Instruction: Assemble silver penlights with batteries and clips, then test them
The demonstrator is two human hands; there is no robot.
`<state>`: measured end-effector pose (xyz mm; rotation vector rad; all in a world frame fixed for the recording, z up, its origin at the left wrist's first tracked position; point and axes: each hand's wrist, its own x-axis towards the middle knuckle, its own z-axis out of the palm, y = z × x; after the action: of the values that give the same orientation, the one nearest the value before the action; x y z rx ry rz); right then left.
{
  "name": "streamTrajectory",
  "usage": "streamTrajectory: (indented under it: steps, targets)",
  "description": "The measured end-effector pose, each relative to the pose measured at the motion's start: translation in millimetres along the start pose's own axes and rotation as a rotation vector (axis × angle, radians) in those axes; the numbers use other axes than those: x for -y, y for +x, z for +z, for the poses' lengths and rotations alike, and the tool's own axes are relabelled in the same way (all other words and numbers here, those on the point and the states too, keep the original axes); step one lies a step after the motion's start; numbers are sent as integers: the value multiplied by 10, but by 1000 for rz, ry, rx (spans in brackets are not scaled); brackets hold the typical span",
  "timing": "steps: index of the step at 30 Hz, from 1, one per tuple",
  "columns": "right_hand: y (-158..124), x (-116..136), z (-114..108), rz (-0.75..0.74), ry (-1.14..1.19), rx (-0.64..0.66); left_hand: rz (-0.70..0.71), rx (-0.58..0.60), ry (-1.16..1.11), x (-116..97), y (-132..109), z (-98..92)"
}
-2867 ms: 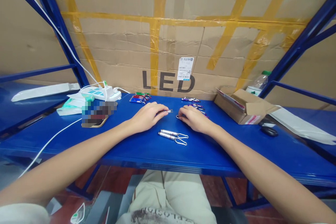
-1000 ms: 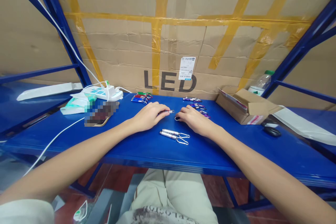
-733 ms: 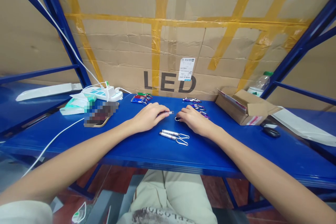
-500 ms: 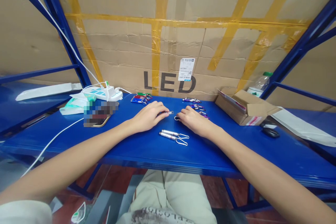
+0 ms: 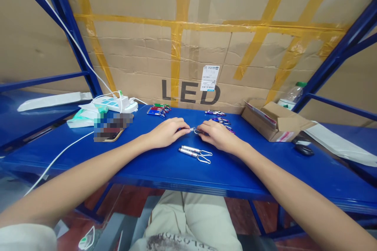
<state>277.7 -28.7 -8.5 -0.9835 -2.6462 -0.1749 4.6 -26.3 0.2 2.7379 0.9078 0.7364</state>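
Note:
Over the middle of the blue table, my left hand (image 5: 169,132) pinches a small silver flashlight (image 5: 192,130), most of which its fingers hide. My right hand (image 5: 216,135) is closed on a silver carabiner clip (image 5: 196,131), whose loop meets the end of the flashlight; whether the two are linked I cannot tell. Nearer to me lie two silver flashlights with carabiner clips (image 5: 194,153), side by side. Purple and blue ones (image 5: 219,119) lie behind my right hand, partly covered by it. Red, green and blue ones (image 5: 158,110) sit in a group behind my left hand.
To the left are a phone (image 5: 113,133), a power strip (image 5: 118,104) with white cables, and a soft green-and-white packet (image 5: 86,117). An open cardboard box (image 5: 273,121), a black mouse (image 5: 304,149) and a plastic bottle (image 5: 294,94) stand right. A large cardboard sheet (image 5: 132,59) backs the table (image 5: 165,172).
My hands have come closer together. The carabiner clip in my right hand has moved left to the end of the flashlight in my left hand.

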Motion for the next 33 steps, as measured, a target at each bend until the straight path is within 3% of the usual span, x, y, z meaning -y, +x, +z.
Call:
streamTrajectory:
  steps: [13, 27, 33]
  targets:
    - [42, 30, -78, 5, 401, -239, 10, 32, -227, 28, -6, 18]
    - [14, 140, -111, -102, 310, -350, 18, 24, -374, -20, 0, 12]
    - [2, 159, -117, -105, 275, -421, -45, 40, -521, -35, 11, 8]
